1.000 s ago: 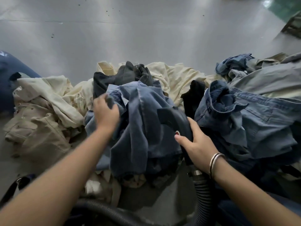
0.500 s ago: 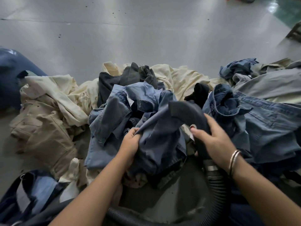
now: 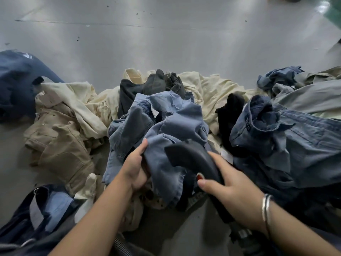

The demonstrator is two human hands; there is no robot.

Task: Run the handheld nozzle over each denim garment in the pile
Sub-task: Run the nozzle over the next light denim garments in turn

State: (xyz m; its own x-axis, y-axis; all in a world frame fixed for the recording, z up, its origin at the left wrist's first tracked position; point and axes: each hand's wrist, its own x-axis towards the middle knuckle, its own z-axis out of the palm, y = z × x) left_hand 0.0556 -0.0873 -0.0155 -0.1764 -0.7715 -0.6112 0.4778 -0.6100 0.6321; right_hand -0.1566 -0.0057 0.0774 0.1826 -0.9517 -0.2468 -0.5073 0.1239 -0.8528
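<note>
— Can you read anything on these clothes?

— Nothing legible. The dark blue denim garment (image 3: 273, 137) on the right carries a small dark patch near its collar with pale marks on it, but they are too small and blurred to make out as letters or numbers.

— What about the pale tags?

— A white label (image 3: 227, 155) lies just beside the nozzle (image 3: 191, 156), and another pale tag shows inside the collar of the light blue denim shirt (image 3: 166, 115). Both look blank from here; any print is too fine to tell.

— And the nozzle itself?

— It has a small red and white round mark (image 3: 199, 176) near the thumb, with no readable characters.
</note>
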